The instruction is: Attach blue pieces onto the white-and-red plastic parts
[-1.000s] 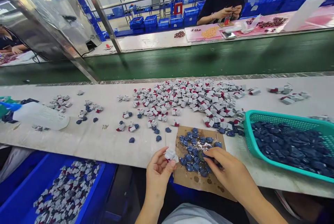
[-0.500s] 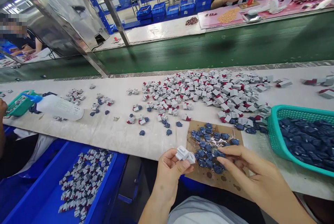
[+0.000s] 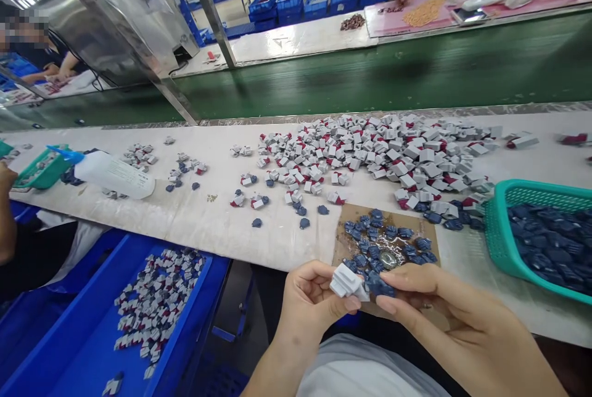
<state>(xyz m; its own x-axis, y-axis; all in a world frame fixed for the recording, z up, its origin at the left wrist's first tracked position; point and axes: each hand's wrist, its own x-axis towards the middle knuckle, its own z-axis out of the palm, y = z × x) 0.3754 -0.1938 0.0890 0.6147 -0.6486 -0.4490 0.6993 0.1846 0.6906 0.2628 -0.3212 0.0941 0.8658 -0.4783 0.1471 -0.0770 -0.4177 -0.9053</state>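
Observation:
My left hand is closed on a white plastic piece, held between thumb and fingers above the table's front edge. My right hand pinches a dark blue plastic piece between thumb and forefinger, right beside the white one; whether the two touch, I cannot tell. Behind the hands lies a brown board with a wet, shiny patch. Several dark blue pieces are scattered on that board around the wet spot.
A large heap of white and red pieces covers the table's middle. At right stands a green basket of blue pieces. A white bottle lies at left. Below it is a blue bin holding pieces. Co-workers sit across the green belt.
My right hand has lifted a blue piece off the board and brought it to the white piece. My left hand has moved slightly right. The co-worker's hands opposite have moved apart.

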